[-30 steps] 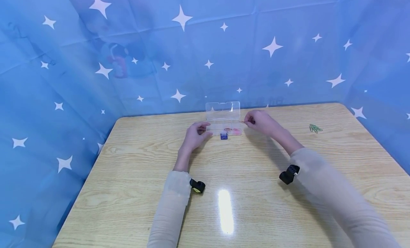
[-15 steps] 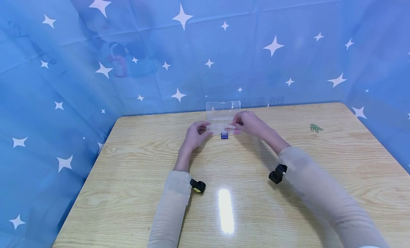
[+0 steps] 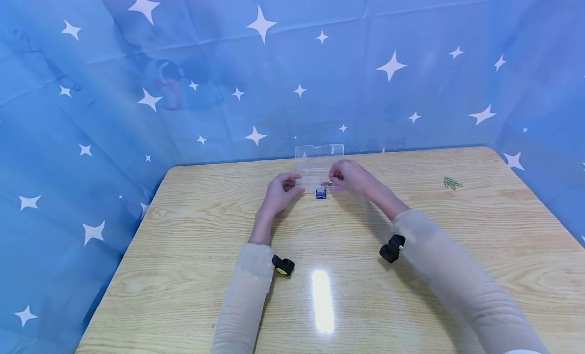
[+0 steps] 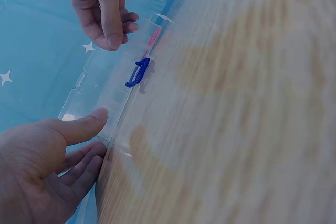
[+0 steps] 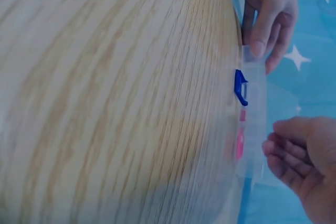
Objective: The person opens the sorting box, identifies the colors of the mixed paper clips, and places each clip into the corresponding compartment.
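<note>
Since a second ago my right hand (image 3: 351, 177) has travelled leftward from beside the clear plastic box (image 3: 319, 167) to over its open tray, and the left hand (image 3: 279, 192) has stayed where it was. From my remote seat I see the right fingers (image 4: 111, 24) bunched together, tips pointing down into the tray's right part; whether they pinch a clip I cannot tell, since the tips hide whatever lies between them. The left thumb (image 4: 86, 124) rests on the tray's left end, its other fingers loosely curled just beside the wall, steadying it.

Between the two sets of fingertips sits the box's blue latch (image 4: 138, 72), on the near wall facing me. Just under the right fingertips a pink clip (image 5: 240, 144) lies inside the tray, and a reddish one shows beside it in the head view. The box is transparent, long and shallow, its lid standing open beyond the fingers. It rests on the wooden table (image 3: 192, 272).
</note>
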The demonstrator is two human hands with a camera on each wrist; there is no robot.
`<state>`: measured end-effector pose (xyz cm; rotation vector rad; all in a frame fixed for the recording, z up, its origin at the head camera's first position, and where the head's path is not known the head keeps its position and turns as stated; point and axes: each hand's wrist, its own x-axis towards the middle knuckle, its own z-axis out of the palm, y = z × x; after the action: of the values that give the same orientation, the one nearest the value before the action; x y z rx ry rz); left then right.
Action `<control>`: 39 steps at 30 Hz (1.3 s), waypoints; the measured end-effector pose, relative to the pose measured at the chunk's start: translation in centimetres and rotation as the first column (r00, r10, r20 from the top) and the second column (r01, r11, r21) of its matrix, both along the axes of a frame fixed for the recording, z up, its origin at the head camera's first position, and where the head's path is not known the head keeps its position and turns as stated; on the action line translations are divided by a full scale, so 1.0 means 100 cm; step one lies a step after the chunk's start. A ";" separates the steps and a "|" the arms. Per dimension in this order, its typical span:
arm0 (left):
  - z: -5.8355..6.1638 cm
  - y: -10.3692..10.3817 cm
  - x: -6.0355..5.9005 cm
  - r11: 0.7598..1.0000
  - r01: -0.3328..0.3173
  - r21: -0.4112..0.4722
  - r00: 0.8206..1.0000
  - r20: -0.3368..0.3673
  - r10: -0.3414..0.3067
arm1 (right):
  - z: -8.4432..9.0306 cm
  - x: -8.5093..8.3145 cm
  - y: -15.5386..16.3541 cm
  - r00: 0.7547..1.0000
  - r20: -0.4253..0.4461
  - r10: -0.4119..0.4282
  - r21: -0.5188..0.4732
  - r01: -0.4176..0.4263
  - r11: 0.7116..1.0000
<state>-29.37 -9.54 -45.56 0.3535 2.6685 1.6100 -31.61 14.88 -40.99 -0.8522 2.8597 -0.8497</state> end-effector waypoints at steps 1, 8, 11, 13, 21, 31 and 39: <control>0.000 0.000 0.000 1.000 0.001 0.002 1.000 0.000 -0.001 | 0.000 0.000 0.001 1.000 0.004 -0.002 -0.003 0.002 1.000; 0.001 0.000 0.000 1.000 0.004 0.003 1.000 -0.005 -0.004 | -0.001 0.002 0.008 1.000 0.014 -0.019 -0.017 0.020 1.000; 0.001 0.000 0.000 1.000 0.004 0.005 1.000 -0.008 -0.003 | 0.000 0.004 0.012 1.000 -0.021 -0.017 -0.026 0.016 1.000; 0.001 0.000 0.001 1.000 0.003 0.007 1.000 -0.008 -0.003 | 0.000 0.004 0.015 0.999 -0.040 -0.013 -0.032 0.012 0.999; 0.001 0.000 0.000 1.000 -0.002 0.005 1.000 0.004 0.002 | 0.000 0.007 0.034 0.998 -0.008 -0.065 -0.014 0.065 0.998; 0.002 0.001 0.002 1.000 0.001 0.006 1.000 0.004 -0.001 | -0.005 0.009 0.074 0.994 -0.013 -0.108 0.008 0.108 0.994; 0.002 0.001 0.001 1.000 -0.004 0.009 1.000 0.008 0.004 | -0.003 0.015 0.110 0.989 0.006 -0.151 0.015 0.150 0.988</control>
<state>-29.23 -9.48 -45.36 0.3416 2.6588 1.6222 -30.08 25.88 -41.27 -0.6368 2.9507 -0.8421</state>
